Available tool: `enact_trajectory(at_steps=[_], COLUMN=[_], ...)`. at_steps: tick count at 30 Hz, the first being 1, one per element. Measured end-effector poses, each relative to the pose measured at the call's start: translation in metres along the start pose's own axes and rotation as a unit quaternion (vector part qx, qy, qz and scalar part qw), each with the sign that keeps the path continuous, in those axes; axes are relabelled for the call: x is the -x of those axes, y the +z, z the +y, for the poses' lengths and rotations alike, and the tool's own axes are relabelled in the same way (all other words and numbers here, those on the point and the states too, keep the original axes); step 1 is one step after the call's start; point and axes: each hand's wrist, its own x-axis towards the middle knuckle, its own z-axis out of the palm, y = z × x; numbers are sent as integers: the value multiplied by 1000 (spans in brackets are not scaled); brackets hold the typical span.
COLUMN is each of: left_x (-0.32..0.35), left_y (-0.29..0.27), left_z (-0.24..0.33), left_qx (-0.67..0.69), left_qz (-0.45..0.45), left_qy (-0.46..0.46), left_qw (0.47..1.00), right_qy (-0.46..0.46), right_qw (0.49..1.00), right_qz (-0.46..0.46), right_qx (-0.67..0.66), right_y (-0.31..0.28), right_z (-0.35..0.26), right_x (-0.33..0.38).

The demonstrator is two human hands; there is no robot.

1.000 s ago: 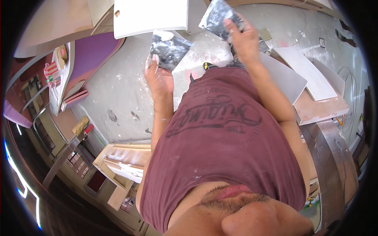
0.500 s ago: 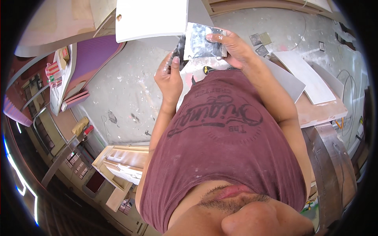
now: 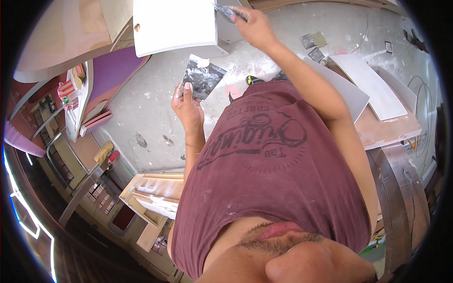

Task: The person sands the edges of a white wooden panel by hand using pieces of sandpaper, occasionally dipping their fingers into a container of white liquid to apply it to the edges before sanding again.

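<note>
A dark, mottled sheet [image 3: 204,78], like worn abrasive paper, is held in the left hand [image 3: 188,104], pinched at its lower edge between thumb and fingers, the thumb lying over the near corner. A second dark piece [image 3: 230,12] is gripped in the right hand [image 3: 255,26], which is closed round it and raised against the lower edge of a white panel [image 3: 177,26]; only a sliver of that piece is seen past the fingers, so its kind cannot be told.

As a judgement, the work appears to be somewhere in its middle: the white panel is already being touched by the right-hand piece, while the left-hand sheet is kept in reserve, just below and left of the right grip and apart from the panel. How much of the panel has been treated cannot be told, since most of its face lies beyond the frame's top.

Below both grips a grey concrete floor [image 3: 141,108] is seen, speckled with white dust and paint. To the right of the right grip, white boards [image 3: 373,85] are laid on a pale bench. To the left of the left grip, a purple board [image 3: 113,70] is leaned by cluttered shelves, and an unfinished wooden drawer [image 3: 151,198] is set lower down.
</note>
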Motion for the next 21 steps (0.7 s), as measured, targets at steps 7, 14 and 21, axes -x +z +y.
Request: enact_trajectory(at_steps=[7, 14, 21], left_x=[-1, 1, 2], left_y=[1, 4, 0], left_z=[-4, 0, -1], left_qx=[19, 26, 68], left_qz=[11, 9, -8], left_qy=[2, -14, -15], left_qw=[1000, 1000, 998], right_qy=[-156, -31, -62], right_qw=[976, 995, 995], right_qz=[127, 85, 72], right_qx=[-81, -48, -41], right_y=[32, -11, 18], right_z=[-1, -1, -4], right_x=[64, -2, 27])
